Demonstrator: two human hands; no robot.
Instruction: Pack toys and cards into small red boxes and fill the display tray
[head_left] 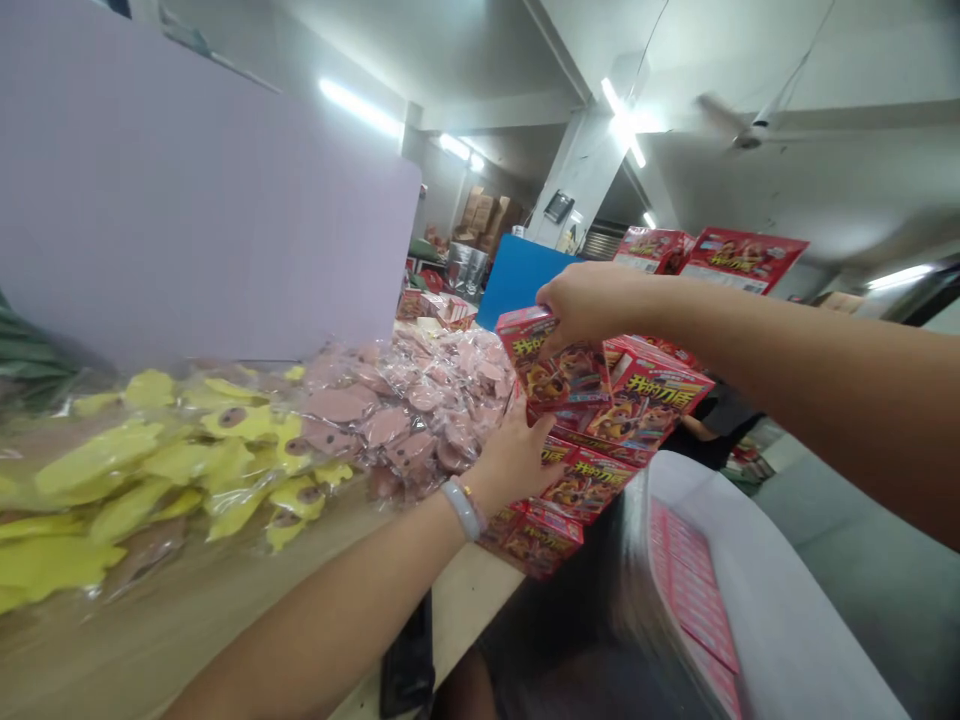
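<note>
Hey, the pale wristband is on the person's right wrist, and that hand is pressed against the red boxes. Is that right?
Not quite: the wristband is on the left wrist, not the right, as the head view shows. It is the left hand that is pressed against the red boxes.

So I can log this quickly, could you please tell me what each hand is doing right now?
Left hand: against a box stack, grip unclear.
Right hand: closed, holding a red box.

Head-worn view, facing forward, downward
</note>
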